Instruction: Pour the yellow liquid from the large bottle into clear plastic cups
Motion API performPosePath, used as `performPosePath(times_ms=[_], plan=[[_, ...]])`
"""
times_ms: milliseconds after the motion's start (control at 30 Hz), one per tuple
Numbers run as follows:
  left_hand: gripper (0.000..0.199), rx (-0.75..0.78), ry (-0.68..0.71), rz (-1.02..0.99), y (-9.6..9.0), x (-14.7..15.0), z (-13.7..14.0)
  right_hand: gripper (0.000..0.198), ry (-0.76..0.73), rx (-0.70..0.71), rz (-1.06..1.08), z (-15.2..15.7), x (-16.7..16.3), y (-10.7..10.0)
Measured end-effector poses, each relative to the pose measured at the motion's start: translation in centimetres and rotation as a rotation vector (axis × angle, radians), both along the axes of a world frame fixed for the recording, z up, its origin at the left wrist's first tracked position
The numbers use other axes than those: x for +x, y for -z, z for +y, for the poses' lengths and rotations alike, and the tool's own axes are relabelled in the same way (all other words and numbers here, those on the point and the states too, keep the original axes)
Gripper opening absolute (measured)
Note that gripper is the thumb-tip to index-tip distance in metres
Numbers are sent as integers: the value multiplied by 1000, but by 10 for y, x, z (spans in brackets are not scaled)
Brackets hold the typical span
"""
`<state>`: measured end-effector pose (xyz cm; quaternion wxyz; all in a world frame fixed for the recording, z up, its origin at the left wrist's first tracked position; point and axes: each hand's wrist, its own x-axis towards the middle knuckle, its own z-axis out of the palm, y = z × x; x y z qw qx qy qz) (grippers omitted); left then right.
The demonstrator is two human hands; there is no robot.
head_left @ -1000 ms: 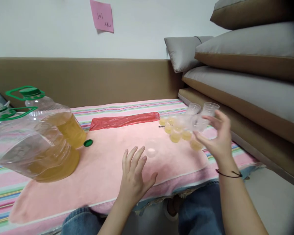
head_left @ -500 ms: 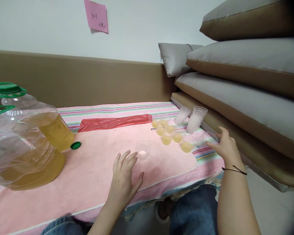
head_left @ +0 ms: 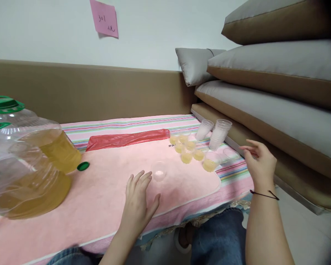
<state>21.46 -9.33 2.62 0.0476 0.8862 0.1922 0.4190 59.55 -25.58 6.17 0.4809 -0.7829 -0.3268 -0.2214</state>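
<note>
nearest, the left hand [head_left: 138,200] hovers over the pink towel [head_left: 107,198] with its fingers loosely spread and its thumb held well apart, holding nothing. to its right, the right hand [head_left: 259,162] is raised at the bed's edge, fingers curved and a gap between thumb and forefinger, with nothing seen in the grip. just beyond the left fingertips a lone cup [head_left: 159,171] stands on the towel, thin and see-through; whether the hand touches it i cannot tell. the second clear cup [head_left: 228,156] sits just beside the right thumb, past the towel's rim on the striped cloth [head_left: 237,181]. walls this thin would likely buckle under a hard squeeze, so a light hold low on the sides seems wise, with the wrist kept away from the filled cups [head_left: 186,157], which stand close together a little farther in. setting a cup down on a flat, unwrinkled patch should help it stay upright. behind them two cup stacks [head_left: 220,135] lean slightly near the grey cushions [head_left: 267,106], where an elbow or sleeve could probably knock them. across the towel lies a red plastic bag [head_left: 127,140], well apart from both hands.
</note>
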Motion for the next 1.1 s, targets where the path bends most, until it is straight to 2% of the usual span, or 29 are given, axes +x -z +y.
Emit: performPosePath(times_ms=[100, 167, 233, 300, 400, 500, 767, 1100], plan=[[58, -50, -29, -22, 4, 1, 1, 26, -176, 155, 65, 17, -31, -9], [57, -117, -55, -42, 7, 2, 2, 22, -366, 226, 173, 33, -56, -11], [55, -231, -74, -60, 9, 3, 2, 22, -523, 158, 252, 50, -83, -10], [55, -392, -74, -75, 10, 3, 2, 20, -667, 28, 312, 65, -107, -5], [55, -648, -40, -113, 8, 2, 1, 21, -797, -101, 360, 82, -134, 5], [54, -822, 7, -167, 5, 2, -1, 22, -843, -164, 371, 92, -148, 14], [52, -1159, 158, -342, 5, 6, 2, 24, -802, -194, 384, 103, -156, 24], [55, -1319, 259, -450, -4, 6, 0, 29, -833, -158, 446, 112, -169, 37]])
